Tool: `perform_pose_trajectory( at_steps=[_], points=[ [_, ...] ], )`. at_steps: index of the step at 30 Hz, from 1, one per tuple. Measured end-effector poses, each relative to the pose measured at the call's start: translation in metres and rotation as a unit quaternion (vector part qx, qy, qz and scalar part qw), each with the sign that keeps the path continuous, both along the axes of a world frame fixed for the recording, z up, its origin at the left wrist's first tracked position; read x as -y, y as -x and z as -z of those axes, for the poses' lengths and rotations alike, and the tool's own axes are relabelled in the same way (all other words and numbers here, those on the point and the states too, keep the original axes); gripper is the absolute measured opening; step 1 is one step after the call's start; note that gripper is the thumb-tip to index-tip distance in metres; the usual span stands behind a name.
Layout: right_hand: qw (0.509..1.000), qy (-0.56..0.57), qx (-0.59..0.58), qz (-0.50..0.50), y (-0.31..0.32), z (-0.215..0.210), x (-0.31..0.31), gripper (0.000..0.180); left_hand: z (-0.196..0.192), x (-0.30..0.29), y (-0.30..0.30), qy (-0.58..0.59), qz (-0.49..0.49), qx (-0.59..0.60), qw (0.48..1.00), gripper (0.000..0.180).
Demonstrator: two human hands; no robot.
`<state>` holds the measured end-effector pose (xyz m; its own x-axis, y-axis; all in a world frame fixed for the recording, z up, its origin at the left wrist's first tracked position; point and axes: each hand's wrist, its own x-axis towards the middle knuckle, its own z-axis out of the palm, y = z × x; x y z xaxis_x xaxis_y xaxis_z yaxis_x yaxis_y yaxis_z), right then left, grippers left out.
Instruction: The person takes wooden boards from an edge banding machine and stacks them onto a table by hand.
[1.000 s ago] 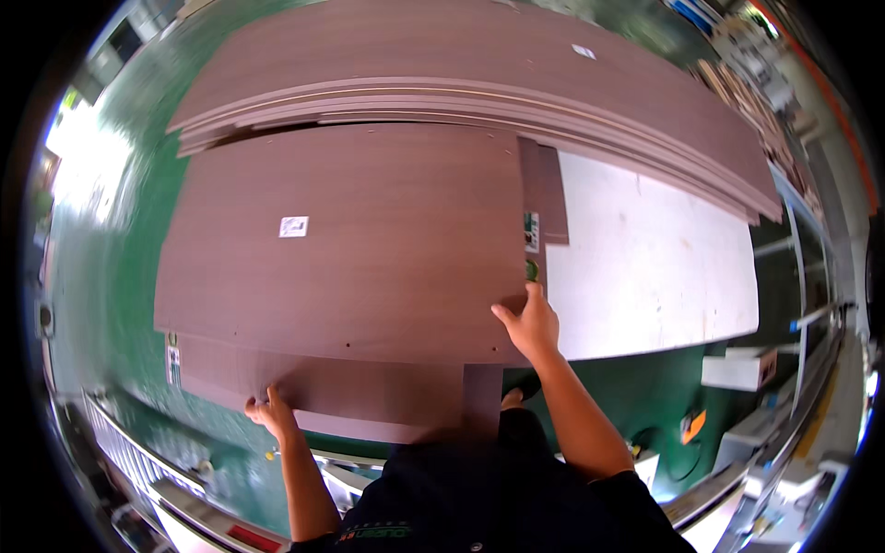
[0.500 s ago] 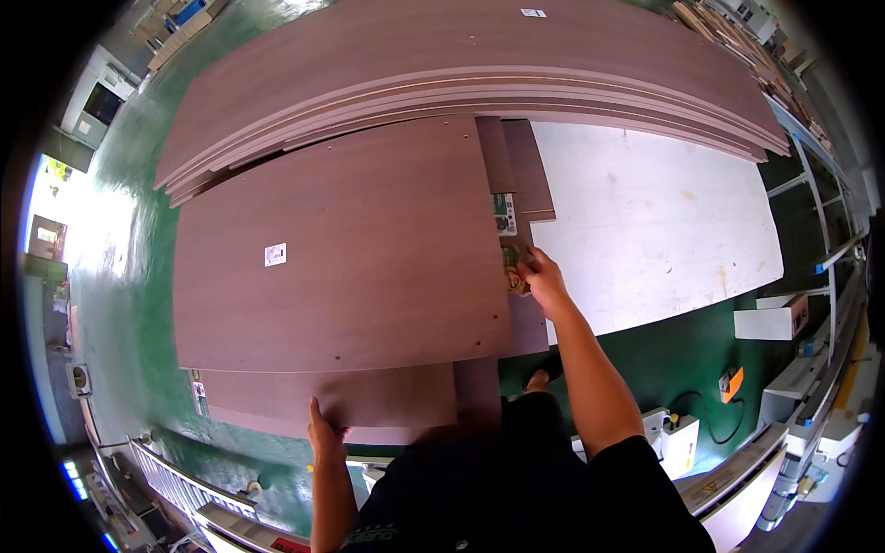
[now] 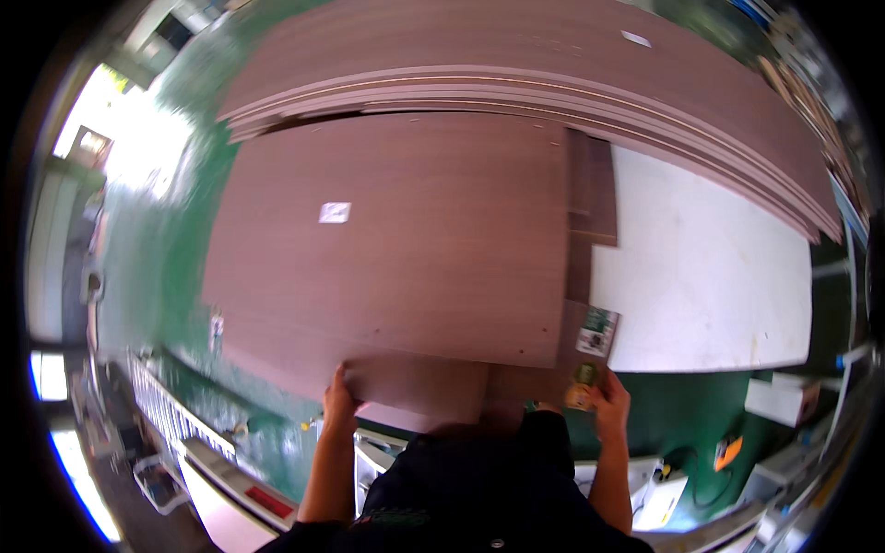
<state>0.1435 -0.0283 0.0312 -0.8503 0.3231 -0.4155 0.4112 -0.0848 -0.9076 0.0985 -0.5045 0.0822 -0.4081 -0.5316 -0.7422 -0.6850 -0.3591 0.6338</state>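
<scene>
Right hand (image 3: 612, 403) clasping green-labelled board (image 3: 566, 369), left hand (image 3: 341, 400) gripping front board (image 3: 419, 382), white label (image 3: 335, 213) above, print blurred

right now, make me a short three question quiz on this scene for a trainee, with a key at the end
1. True or false: the right hand is closer than the left hand to the green-and-orange sticker on the lower brown board.
2. Multiple choice: where does the white sheet show, seen from the large brown panel? a) to its left b) to its right c) on top of it
3. Fill in: the floor is coloured ____.

Key: 1 true; 2 b; 3 green
</scene>
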Motion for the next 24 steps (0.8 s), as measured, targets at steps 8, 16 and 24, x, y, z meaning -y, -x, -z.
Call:
perform_pose_trajectory(
  at_steps=[8, 16, 24],
  points=[
    [0.995, -0.006, 0.018, -0.103, 0.031, 0.004, 0.016, 0.049, 0.0, -0.006, -0.002, 0.022, 0.01, 0.001, 1.0, 0.049],
    [0.983, 0.012, -0.017, -0.184, 0.04, 0.003, 0.046, 0.057, -0.003, -0.008, 0.002, 0.015, -0.017, -0.008, 1.0, 0.049],
    [0.977, 0.039, -0.004, -0.209, 0.043, 0.014, 0.045, 0.056, -0.011, -0.01, 0.003, 0.037, -0.017, 0.031, 0.999, 0.065]
  ],
)
